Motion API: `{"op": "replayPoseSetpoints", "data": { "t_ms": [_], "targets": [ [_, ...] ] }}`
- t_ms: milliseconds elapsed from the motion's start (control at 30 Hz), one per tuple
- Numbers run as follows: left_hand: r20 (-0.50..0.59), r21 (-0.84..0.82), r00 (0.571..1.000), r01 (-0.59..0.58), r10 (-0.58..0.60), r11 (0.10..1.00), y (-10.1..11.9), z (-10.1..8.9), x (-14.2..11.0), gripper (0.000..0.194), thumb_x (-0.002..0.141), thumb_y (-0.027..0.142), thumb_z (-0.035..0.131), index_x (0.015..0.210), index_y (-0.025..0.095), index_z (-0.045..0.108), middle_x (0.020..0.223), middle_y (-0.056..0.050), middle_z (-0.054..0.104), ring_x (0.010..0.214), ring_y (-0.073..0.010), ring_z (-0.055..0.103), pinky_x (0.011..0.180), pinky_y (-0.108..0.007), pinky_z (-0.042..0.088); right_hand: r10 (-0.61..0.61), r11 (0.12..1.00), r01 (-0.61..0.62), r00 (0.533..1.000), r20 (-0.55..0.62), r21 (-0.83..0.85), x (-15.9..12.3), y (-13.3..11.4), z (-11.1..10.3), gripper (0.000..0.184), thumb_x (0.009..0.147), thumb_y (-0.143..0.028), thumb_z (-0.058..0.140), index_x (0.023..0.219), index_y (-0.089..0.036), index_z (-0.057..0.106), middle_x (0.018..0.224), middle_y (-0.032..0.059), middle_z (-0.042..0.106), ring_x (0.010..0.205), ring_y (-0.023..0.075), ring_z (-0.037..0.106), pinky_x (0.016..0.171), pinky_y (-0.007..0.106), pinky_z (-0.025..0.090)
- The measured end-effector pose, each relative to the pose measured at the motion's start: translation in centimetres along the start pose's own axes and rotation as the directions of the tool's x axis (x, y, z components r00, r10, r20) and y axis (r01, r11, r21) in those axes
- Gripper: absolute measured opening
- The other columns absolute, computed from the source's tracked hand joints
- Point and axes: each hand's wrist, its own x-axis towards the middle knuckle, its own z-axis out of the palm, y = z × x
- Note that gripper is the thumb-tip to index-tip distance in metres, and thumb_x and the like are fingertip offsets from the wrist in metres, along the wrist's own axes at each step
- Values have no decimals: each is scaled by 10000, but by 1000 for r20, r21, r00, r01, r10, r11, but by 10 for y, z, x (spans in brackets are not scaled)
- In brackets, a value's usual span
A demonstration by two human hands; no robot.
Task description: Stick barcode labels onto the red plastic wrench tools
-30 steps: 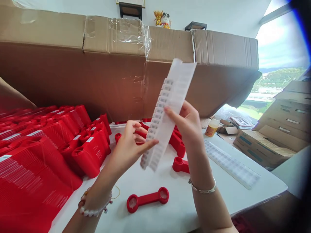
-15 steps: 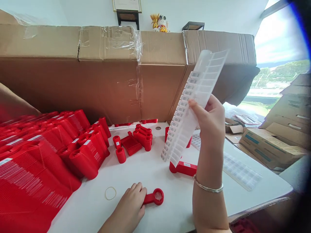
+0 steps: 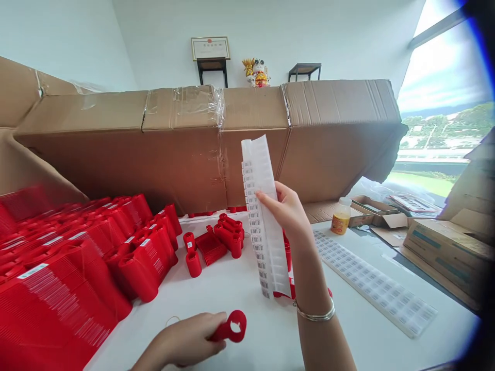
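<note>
Barcode label strip (image 3: 261,216), red plastic part (image 3: 232,327), both in hand
Right hand (image 3: 288,211): fingers pinching strip upright. Left hand (image 3: 181,342): fingers curled around part, over white table (image 3: 266,340).

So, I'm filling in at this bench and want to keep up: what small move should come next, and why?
Probably bring the red plastic piece in the left hand over to the barcode strip in the right hand and take a label from it. The stacked red pieces show white labels, while none shows on the held piece.
</note>
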Motion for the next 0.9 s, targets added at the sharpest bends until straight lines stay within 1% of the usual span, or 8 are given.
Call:
{"op": "replayPoseSetpoints", "data": {
  "t_ms": [67, 167, 300, 367, 467, 567, 733, 900],
  "targets": [
    [52, -92, 999, 6, -1, 996, -2, -18, -18, 208, 862, 339, 585, 1055, 272, 548, 897, 31, 597, 717, -165, 604, 622, -264, 444, 16, 1000, -15, 999, 44, -8, 1, 2, 3, 274, 861, -432, 751, 1000, -198, 718, 921, 48, 752, 796, 204, 697, 671, 331, 576],
    [36, -312, 999, 8, 4, 950, 0, -50, -46, 428, 857, 499, 644, 1196, 289, 488, 859, 44, 532, 596, -122, 490, 517, -245, 376, 26, 1000, -25, 994, 109, -9, 1, 2, 8, 291, 879, -434, 730, 1051, -201, 709, 996, 62, 761, 863, 217, 706, 708, 333, 578],
    [-171, -537, 955, -298, 244, 789, 13, -87, -63, 476, 876, 662, 636, 1073, 251, 496, 842, 33, 453, 657, -118, 380, 602, -270, 352, 38, 999, -35, 980, 198, -19, -1, 1, 17, 308, 889, -428, 721, 1097, -201, 709, 1067, 75, 765, 946, 243, 715, 762, 350, 584],
    [-232, -578, 926, -377, 297, 724, 24, -99, -61, 443, 909, 666, 585, 993, 244, 483, 821, 36, 439, 658, -120, 339, 618, -284, 327, 42, 999, -36, 966, 255, -28, -3, 1, 22, 310, 900, -431, 715, 1112, -206, 715, 1065, 71, 766, 946, 245, 714, 765, 353, 583],
    [-262, -612, 930, -365, 256, 701, 41, -107, -52, 403, 949, 639, 518, 906, 256, 403, 746, 59, 413, 593, -115, 280, 551, -283, 253, 38, 999, -27, 940, 338, -38, -6, 0, 27, 299, 923, -436, 702, 1136, -227, 729, 1073, 53, 770, 951, 234, 716, 777, 338, 573],
    [-320, -583, 935, -321, 153, 746, 51, -107, -44, 351, 959, 581, 555, 939, 264, 406, 727, 71, 447, 574, -111, 326, 537, -261, 270, 35, 999, -28, 926, 376, -22, -8, -1, 29, 302, 925, -439, 714, 1143, -231, 739, 1097, 50, 775, 989, 233, 717, 818, 335, 567],
    [-357, -510, 902, -405, 241, 759, 46, -107, -32, 374, 948, 554, 630, 938, 247, 416, 747, 41, 635, 605, -120, 540, 586, -249, 396, 70, 997, -59, 911, 406, -40, -11, -1, 36, 292, 916, -419, 737, 1120, -209, 737, 1067, 61, 780, 976, 248, 721, 816, 357, 573],
    [-333, -520, 917, -373, 220, 769, 38, -117, -27, 433, 887, 502, 718, 1170, 212, 566, 739, -4, 745, 488, -118, 554, 498, -235, 413, 121, 992, -118, 884, 452, -36, -17, -2, 47, 284, 921, -411, 741, 1121, -211, 729, 1072, 65, 776, 1013, 272, 737, 871, 390, 587]
  ]
}}
